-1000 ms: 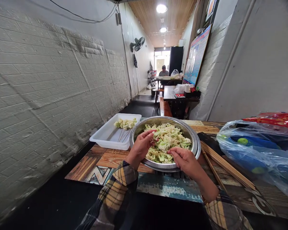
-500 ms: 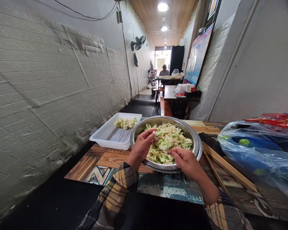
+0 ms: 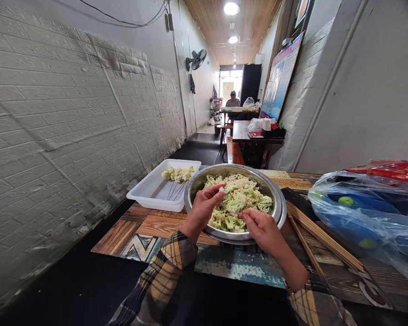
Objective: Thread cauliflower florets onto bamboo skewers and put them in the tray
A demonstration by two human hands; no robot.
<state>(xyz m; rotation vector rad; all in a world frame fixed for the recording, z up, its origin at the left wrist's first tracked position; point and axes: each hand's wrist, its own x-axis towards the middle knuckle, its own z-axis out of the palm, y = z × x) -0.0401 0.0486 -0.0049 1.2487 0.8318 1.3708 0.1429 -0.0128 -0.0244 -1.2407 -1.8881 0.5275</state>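
A wide steel bowl (image 3: 280,206) full of cauliflower florets (image 3: 243,194) stands on the patterned tabletop. Over its left side, my left hand (image 3: 206,206) pinches a small pale cauliflower floret between thumb and fingers. My right hand (image 3: 260,226) is closed at the bowl's near right side, fingertips pinched on what looks like a thin bamboo skewer (image 3: 231,196); most of it is hard to see against the florets. To the left, a white plastic tray (image 3: 146,194) holds skewered cauliflower (image 3: 177,174), its sticks pointing toward me.
A bundle of bamboo skewers (image 3: 326,237) lies right of the bowl. Beyond it sits a clear plastic bag (image 3: 360,217) with blue and green contents and red packaging. A brick-patterned wall (image 3: 71,136) runs along the left. Farther back, a person (image 3: 233,100) sits at another table.
My left hand has shifted slightly right and up with the floret. My right hand stays in nearly the same place.
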